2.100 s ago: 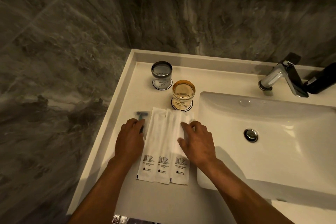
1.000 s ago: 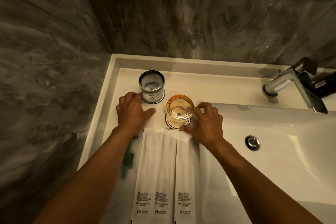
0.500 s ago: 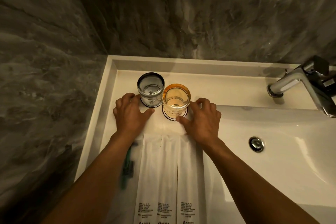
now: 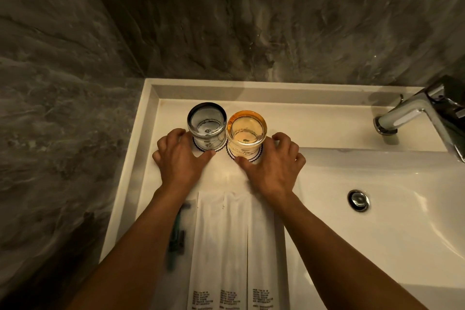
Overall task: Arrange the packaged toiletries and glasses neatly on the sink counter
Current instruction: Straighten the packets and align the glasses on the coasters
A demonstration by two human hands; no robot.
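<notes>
A grey glass [image 4: 206,123] and an amber glass [image 4: 246,128] stand side by side, touching, at the back left of the white sink counter [image 4: 314,123]. Each sits on a scalloped paper coaster [image 4: 254,158]. My left hand [image 4: 180,156] cups the grey glass's base from the left, thumb at the coaster's front edge. My right hand [image 4: 273,166] cups the amber glass's base from the right in the same way. Three long white packets [image 4: 226,234] lie parallel between my forearms. A green razor [image 4: 177,234] lies left of them, partly under my left arm.
The sink basin [image 4: 390,221] with its drain [image 4: 358,200] lies to the right, its edge next to my right hand. A chrome tap [image 4: 412,113] stands at the back right. Dark marble walls [image 4: 75,83] close the counter at the left and back.
My hands left the packets and went up to the glasses. The amber glass slid back and left until it touches the grey glass. The view tilted closer over the counter.
</notes>
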